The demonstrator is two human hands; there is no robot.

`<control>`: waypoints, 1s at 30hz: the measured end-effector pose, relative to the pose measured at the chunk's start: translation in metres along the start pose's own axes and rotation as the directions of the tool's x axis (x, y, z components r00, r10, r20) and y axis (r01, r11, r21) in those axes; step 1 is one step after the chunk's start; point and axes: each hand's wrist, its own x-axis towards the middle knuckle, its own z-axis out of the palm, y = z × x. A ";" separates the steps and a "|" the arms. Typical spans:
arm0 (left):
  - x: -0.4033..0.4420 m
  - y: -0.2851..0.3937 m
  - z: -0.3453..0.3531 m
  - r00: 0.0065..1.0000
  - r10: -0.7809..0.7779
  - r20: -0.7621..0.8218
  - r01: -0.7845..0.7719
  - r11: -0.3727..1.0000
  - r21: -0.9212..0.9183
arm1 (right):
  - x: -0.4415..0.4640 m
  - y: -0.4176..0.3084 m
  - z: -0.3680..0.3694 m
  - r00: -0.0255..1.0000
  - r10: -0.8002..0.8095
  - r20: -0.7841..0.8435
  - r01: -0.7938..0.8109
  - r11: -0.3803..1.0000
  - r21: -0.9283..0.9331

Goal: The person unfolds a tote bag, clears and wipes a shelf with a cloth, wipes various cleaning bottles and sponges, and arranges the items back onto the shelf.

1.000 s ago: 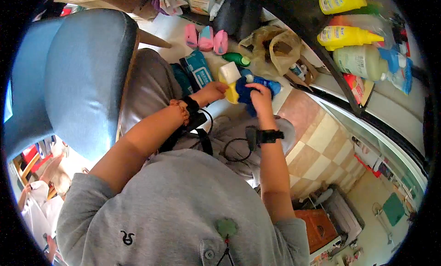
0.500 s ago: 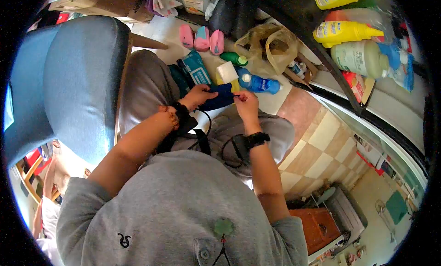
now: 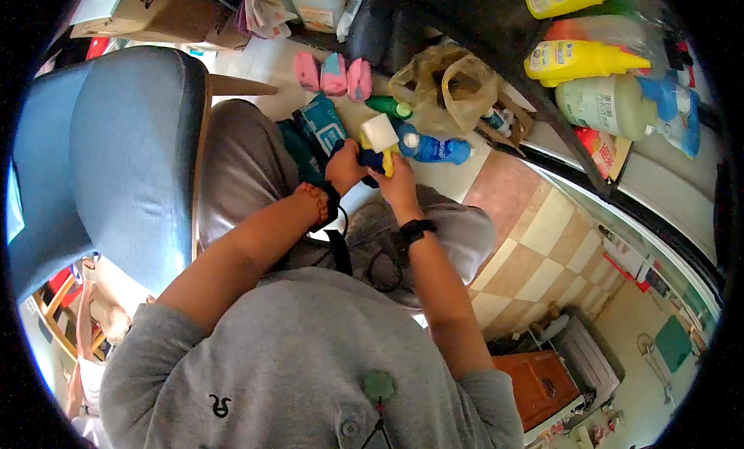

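Note:
A dark blue cloth (image 3: 372,160) is bunched low between my hands. My left hand (image 3: 346,168) is closed around its left part. My right hand (image 3: 398,185) has its fingers pinched together at a yellow cloth (image 3: 387,164), which lies against the blue one; its fingertips are partly hidden. Just beyond them is a white block (image 3: 379,132), covering part of the yellow cloth. A teal wipes packet (image 3: 322,123) lies beyond my left hand. A blue bottle (image 3: 438,149) rests on its side to the right, near a green bottle (image 3: 387,106).
Pink bundles (image 3: 333,74) sit on the floor ahead, beside a crumpled translucent plastic bag (image 3: 449,88). A blue chair (image 3: 139,162) stands at my left. Yellow bottles (image 3: 581,60) and a large pale green bottle (image 3: 604,105) are at the upper right.
The blue cloth, stretched between both hands earlier, is now bunched up. My hands have come closer together, and the right one has moved left and down onto the yellow cloth.

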 end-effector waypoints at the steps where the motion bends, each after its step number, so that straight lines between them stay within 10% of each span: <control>1: 0.003 -0.003 -0.001 0.997 0.073 0.011 -0.073 0.997 -0.006 | -0.001 0.004 0.002 1.000 -0.026 -0.012 0.026 0.999 0.021; 8: -0.016 -0.049 0.041 0.961 -0.246 0.124 0.167 0.878 0.448 | 0.019 -0.002 -0.028 0.911 0.105 0.398 -0.139 0.988 0.059; 13: 0.011 0.007 -0.028 0.815 -0.049 0.577 -0.040 0.989 0.141 | 0.016 -0.010 -0.034 0.914 0.189 0.358 -0.232 0.970 0.079; 18: 0.002 0.058 -0.113 0.743 0.404 0.534 -0.418 0.903 -0.101 | 0.002 -0.042 -0.102 0.881 0.231 0.414 -0.409 0.812 0.417; 30: -0.039 0.148 -0.206 0.964 0.265 0.040 -0.201 0.813 -0.547 | -0.066 -0.180 -0.330 0.981 -0.027 0.193 -0.116 0.714 0.691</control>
